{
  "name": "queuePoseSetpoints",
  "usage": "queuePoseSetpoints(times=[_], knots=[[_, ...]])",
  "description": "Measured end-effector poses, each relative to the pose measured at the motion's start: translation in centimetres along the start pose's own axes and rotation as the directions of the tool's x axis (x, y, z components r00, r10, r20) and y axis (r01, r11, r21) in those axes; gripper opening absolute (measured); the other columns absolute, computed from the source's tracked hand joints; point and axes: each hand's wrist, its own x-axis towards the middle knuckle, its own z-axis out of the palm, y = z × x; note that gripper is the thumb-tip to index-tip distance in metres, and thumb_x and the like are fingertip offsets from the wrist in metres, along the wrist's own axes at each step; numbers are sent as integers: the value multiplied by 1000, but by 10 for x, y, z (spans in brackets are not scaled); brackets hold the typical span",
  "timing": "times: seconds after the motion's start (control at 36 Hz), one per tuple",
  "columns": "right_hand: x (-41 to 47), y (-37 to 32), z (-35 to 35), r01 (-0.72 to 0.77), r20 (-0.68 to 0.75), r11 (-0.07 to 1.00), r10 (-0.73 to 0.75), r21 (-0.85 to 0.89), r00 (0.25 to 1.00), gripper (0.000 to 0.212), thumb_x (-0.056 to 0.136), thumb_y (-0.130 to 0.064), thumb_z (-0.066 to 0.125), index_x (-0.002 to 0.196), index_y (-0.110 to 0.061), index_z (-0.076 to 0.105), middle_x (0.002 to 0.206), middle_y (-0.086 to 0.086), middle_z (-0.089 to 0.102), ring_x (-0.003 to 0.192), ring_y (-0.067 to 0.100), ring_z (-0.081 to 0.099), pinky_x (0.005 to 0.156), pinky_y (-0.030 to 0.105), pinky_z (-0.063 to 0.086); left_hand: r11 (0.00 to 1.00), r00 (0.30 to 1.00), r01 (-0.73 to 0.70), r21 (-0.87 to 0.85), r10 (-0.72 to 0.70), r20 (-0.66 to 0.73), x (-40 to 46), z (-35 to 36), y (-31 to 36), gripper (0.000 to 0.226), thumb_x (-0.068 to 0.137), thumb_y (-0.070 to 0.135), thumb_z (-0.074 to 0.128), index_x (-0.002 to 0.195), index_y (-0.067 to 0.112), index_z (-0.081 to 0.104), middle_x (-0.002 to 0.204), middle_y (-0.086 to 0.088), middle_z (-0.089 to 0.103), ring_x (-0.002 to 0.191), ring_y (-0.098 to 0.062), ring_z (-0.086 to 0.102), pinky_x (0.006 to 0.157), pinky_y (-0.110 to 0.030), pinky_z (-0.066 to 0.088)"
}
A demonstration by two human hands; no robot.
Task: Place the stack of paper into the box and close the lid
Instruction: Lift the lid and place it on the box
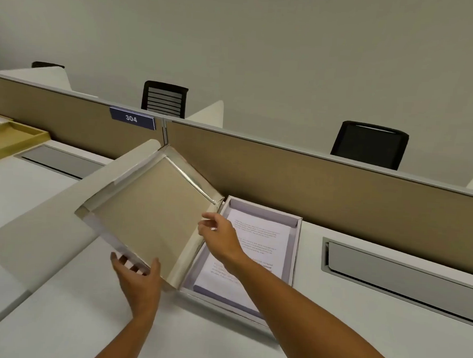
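The lid [147, 215], light stiff card, stands half-raised left of the box [294, 254], where the paper stack [256, 235] already lies. My left hand [137, 280] grips its near edge; my right hand [220, 236] pinches its hinge-side edge.

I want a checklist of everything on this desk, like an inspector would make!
Surface: white desk, with grey cable hatches.
Job's things: stack of paper lies inside the open box; lid tilted up beside it, not closed.
Clutter: gold tray at far left.
Grips: left hand holds the lid's near edge; right hand at its box-side edge.
Cables: nothing seen.
Surroundings: tan partition, sign 304, black chairs.
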Motion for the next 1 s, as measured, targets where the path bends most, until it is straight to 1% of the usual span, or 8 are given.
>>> queuePoseSetpoints(times=[0.25, 0.39, 0.56, 0.64, 0.69, 0.81, 0.92, 1.0], knots=[[-18, -74, 25, 10, 198, 985, -44, 171, 979, 64, 99, -55, 47, 148, -14, 43, 144, 6, 54, 129, 22, 54, 112, 43, 45, 983, 971, -185, -5, 184, 153, -21, 4, 23, 79, 77, 15, 81, 138, 22, 33, 136, -14, 52, 109, -33, 62, 90, -51, 54], [-24, -99, 27, -66, 228, 948, -7, 312, 974, 65, 96, -62, 47, 142, -16, 48, 135, 5, 57, 118, 24, 57, 100, 42, 50, 961, 943, -267, 73, 246, 223, -28, 7, 34, 76, 79, 18, 79, 138, 21, 33, 138, -17, 54, 118, -41, 60, 94, -54, 53], [-33, -110, 8, -139, 133, 869, 86, 475, 987, 23, 91, -54, 61, 93, -32, 61, 99, -6, 66, 96, 17, 61, 78, 34, 54, 927, 895, -363, 98, 317, 315, -37, 5, 41, 72, 81, 15, 76, 138, 19, 33, 139, -17, 52, 120, -42, 57, 94, -57, 51], [-37, -111, -11, -137, 45, 813, 136, 566, 990, 26, 91, -45, 66, 104, -23, 66, 100, 2, 71, 92, 19, 67, 79, 36, 59, 921, 863, -376, 99, 310, 398, -38, 1, 40, 69, 83, 17, 74, 137, 24, 31, 139, -14, 50, 119, -38, 56, 93, -57, 52], [-41, -111, -24, -161, 12, 779, 194, 606, 981, 32, 93, -33, 69, 117, -11, 66, 91, 3, 71, 76, 15, 68, 61, 28, 58, 925, 835, -368, 94, 284, 472, -37, -1, 36, 75, 79, 21, 78, 137, 24, 32, 140, -10, 49, 119, -28, 54, 94, -53, 51], [-50, -104, -48, -196, -22, 753, 269, 629, 963, 21, 97, -9, 63, 116, -4, 66, 92, 7, 70, 69, 15, 65, 51, 25, 52, 960, 771, -280, 23, 210, 602, -31, -10, 30, 79, 75, 61, 65, 140, 24, 38, 132, 6, 51, 113, -18, 56, 89, -28, 54], [-61, -81, -68, -221, 7, 696, 296, 683, 955, 10, 99, -2, 57, 97, -7, 65, 87, 8, 67, 74, 18, 64, 76, 38, 57, 997, 800, 15, 80, -60, 597, -22, -12, 22, 57, 94, 59, 32, 129, 21, 54, 123, -8, 61, 113, -33, 59, 93, -45, 52], [-72, -60, -84, -214, -16, 666, 322, 714, 947, 18, 101, -3, 54, 115, -5, 64, 109, 12, 70, 89, 22, 67, 87, 41, 57, 972, 786, 161, 171, -231, 573, -14, -13, 18, 42, 99, 49, 38, 102, 15, 62, 107, -17, 64, 99, -33, 61, 87, -47, 51]])
